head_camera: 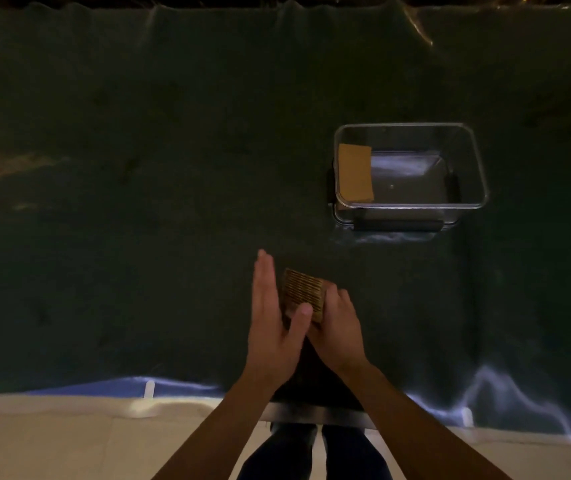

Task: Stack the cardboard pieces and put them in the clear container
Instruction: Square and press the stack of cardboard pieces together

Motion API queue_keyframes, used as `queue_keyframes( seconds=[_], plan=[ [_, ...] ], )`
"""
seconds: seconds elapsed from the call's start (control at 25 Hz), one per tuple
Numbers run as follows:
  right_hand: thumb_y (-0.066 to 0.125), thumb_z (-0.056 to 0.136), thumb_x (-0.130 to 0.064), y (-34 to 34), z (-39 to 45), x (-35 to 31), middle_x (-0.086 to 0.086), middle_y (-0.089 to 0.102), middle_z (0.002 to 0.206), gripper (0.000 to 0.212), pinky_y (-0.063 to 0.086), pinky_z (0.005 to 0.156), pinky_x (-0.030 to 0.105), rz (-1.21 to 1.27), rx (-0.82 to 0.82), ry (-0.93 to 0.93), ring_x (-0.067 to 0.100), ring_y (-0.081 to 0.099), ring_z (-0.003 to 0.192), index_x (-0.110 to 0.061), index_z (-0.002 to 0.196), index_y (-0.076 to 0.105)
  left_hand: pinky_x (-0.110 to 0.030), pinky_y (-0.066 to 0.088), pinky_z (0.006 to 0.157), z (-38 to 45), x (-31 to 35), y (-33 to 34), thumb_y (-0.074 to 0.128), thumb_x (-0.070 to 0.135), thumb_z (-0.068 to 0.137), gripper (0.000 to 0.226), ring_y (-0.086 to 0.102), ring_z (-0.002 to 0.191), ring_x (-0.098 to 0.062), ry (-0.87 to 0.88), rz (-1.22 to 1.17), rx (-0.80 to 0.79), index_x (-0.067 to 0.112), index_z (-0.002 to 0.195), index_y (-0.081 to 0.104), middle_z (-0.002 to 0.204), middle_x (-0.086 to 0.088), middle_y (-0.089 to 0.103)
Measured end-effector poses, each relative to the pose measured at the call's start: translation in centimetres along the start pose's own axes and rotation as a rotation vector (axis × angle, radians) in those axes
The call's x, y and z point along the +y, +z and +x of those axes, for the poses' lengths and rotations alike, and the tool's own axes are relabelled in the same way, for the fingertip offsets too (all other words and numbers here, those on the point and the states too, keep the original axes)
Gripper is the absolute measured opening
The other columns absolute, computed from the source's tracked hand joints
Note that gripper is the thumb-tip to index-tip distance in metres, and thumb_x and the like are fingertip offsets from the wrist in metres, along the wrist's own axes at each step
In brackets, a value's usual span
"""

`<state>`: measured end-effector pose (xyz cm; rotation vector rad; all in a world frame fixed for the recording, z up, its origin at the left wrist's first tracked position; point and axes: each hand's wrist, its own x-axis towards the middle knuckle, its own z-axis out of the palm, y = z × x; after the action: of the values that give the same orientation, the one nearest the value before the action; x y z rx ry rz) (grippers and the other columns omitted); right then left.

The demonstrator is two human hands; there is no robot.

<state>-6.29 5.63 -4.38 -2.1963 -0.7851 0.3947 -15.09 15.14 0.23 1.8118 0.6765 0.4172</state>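
Note:
A stack of brown cardboard pieces (302,293) stands on edge between my two hands, its corrugated edges facing up, just above the dark table near the front middle. My left hand (272,317) lies flat against the stack's left side with its thumb across the near edge. My right hand (336,323) cups the stack's right side. The clear container (464,199) sits farther back to the right, and one cardboard piece (354,173) lies at its left end.
A dark green cloth (138,202) covers the table, with wrinkles along the far edge and front right. The table's front edge (173,393) runs just below my wrists. Pale floor and my legs show beneath it.

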Motion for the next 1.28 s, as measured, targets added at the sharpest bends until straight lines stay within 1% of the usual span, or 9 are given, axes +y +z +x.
queue_keyframes(
  seconds=[0.12,0.24,0.52,0.64,0.72,0.84,0.96,1.16,1.28],
  plan=[
    [0.055,0.088,-0.049,0.8,-0.2,0.6,-0.008,0.057,0.119,0.043,0.040,0.090,0.026,-0.088,-0.009,-0.016,0.010,0.051,0.099,-0.031,0.126,0.045,-0.041,0.006,0.122,0.0,1.1,0.8,0.036,0.055,0.097,0.081,0.008,0.152,-0.027,0.416,0.636,-0.033,0.014,0.158,0.003,0.166,-0.008,0.001],
    [0.053,0.091,-0.047,1.3,-0.2,1.2,-0.010,0.053,0.123,0.046,0.028,0.095,0.018,-0.174,-0.047,-0.009,0.011,0.051,0.105,-0.029,0.133,0.044,-0.043,0.007,0.122,-0.3,1.0,1.2,0.037,0.056,0.096,0.081,0.009,0.152,-0.026,0.433,0.886,-0.132,0.009,0.156,0.009,0.165,-0.012,0.007],
    [0.062,0.089,-0.038,-0.9,0.3,-1.0,-0.003,0.061,0.111,0.039,0.050,0.084,0.037,-0.092,-0.050,-0.015,0.015,0.055,0.094,-0.022,0.123,0.052,-0.039,0.012,0.122,-0.1,1.5,0.6,0.046,0.061,0.092,0.084,0.008,0.152,-0.017,0.315,0.775,-0.174,0.018,0.155,0.010,0.165,-0.005,0.014],
    [0.063,0.081,-0.041,-3.5,1.3,-2.8,0.001,0.064,0.100,0.039,0.049,0.072,0.043,-0.501,0.023,-0.187,0.026,0.058,0.087,-0.023,0.114,0.053,-0.024,0.038,0.103,0.9,1.8,-0.2,0.043,0.066,0.091,0.063,0.037,0.134,-0.008,0.153,0.449,0.048,0.026,0.140,0.039,0.143,0.007,0.041],
    [0.068,0.075,-0.042,-4.8,1.9,-3.7,0.002,0.065,0.103,0.046,0.046,0.075,0.048,-0.695,-0.072,-0.223,0.031,0.059,0.092,-0.026,0.116,0.053,-0.022,0.045,0.086,1.6,0.9,-0.2,0.046,0.057,0.093,0.044,0.046,0.110,-0.008,0.059,0.384,0.107,0.023,0.121,0.050,0.118,0.009,0.048],
    [0.067,0.078,-0.041,-4.4,2.2,-3.7,0.003,0.059,0.124,0.056,0.040,0.090,0.052,-0.712,-0.336,-0.146,0.034,0.050,0.113,-0.029,0.129,0.046,-0.037,0.047,0.085,1.6,-1.4,0.4,0.051,0.032,0.099,0.024,0.053,0.097,-0.017,-0.027,0.458,0.071,0.010,0.107,0.057,0.106,-0.003,0.058],
    [0.061,0.079,-0.043,-3.4,2.1,-2.8,0.002,0.056,0.125,0.052,0.043,0.089,0.048,-0.619,-0.331,-0.086,0.031,0.048,0.112,-0.030,0.127,0.048,-0.034,0.043,0.083,1.4,-3.5,0.5,0.051,0.031,0.098,0.023,0.047,0.091,-0.010,-0.028,0.485,0.095,0.010,0.103,0.060,0.100,-0.005,0.062],
    [0.066,0.077,-0.049,-3.1,0.3,-0.3,0.001,0.058,0.115,0.053,0.054,0.075,0.042,-0.589,-0.219,-0.081,0.025,0.056,0.099,-0.029,0.124,0.051,-0.038,0.046,0.084,1.7,-3.5,0.8,0.039,0.039,0.097,0.033,0.054,0.092,-0.013,-0.010,0.405,0.087,0.013,0.103,0.058,0.098,0.000,0.061],
    [0.068,0.077,-0.049,-3.2,0.3,-0.1,0.001,0.057,0.112,0.051,0.057,0.063,0.037,-0.554,-0.210,-0.071,0.023,0.062,0.090,-0.028,0.121,0.050,-0.044,0.038,0.108,1.5,-3.8,-0.3,0.033,0.040,0.102,0.046,0.049,0.129,-0.026,0.097,0.480,0.063,0.009,0.126,0.055,0.133,-0.010,0.056]
  ],
)
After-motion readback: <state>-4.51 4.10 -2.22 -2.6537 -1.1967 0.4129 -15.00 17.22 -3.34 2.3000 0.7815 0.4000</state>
